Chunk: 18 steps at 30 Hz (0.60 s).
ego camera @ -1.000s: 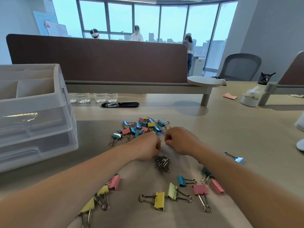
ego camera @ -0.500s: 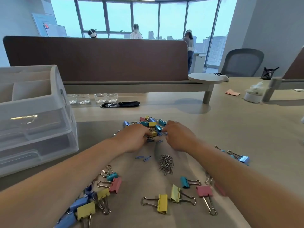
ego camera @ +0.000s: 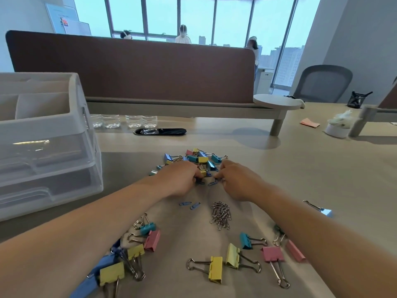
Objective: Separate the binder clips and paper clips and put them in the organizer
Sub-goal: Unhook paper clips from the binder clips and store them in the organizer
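**Head view: both hands picking at the mixed clip pile**

Head camera looks down on the beige bench (ego camera: 300,168). Largest, at left of frame, stands the translucent white plastic drawer organizer (ego camera: 43,134), its top compartments apparently empty. At centre lies the mixed heap of coloured metal binder clips (ego camera: 200,158); more sit sorted along the lower frame. Below centre rests a small bunch of silver wire paper clips (ego camera: 221,214), with two loose blue paper clips (ego camera: 190,204) beside it. The left hand (ego camera: 178,179) and right hand (ego camera: 236,179) are curled at the heap's near edge; what their fingers pinch I cannot tell. Paper clips are light, thin, prone to tangle: pinch edgewise. Binder clips are stiff; lift by the wire handles.
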### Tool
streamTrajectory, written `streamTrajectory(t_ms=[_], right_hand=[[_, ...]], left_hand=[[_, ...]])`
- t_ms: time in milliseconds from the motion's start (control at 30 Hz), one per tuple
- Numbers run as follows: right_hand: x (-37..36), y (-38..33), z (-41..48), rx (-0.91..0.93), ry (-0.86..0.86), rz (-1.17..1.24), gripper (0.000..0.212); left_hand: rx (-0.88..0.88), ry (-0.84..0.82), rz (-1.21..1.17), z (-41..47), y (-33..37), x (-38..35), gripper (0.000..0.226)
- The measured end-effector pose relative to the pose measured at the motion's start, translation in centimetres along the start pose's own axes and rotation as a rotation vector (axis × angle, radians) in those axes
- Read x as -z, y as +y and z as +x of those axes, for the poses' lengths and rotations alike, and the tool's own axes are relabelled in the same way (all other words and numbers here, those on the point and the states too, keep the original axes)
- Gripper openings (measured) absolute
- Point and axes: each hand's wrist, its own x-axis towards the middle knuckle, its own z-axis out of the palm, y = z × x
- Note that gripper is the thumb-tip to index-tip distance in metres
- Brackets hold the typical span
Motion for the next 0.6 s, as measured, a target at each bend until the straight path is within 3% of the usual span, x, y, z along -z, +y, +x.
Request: streamTrajectory(t_ms=[200,367,600], right_hand=[[0.5,-0.4,-0.9,0.076,-0.022,0.092,0.036],[0.7,0.5,-0.6,-0.057,0.109,0.08,0.042],[0.4,0.9,0.4,-0.056,-0.008,0.004,0.04]], left_hand=[[-0.018,0.024,-0.011,-0.2,-0.1,-0.5,0.041],[-0.048,0.035,0.027,-0.3,0.0,-0.6,0.039],[-0.079,0.013,0.095,-0.9,0.7,-0.5,0.041]])
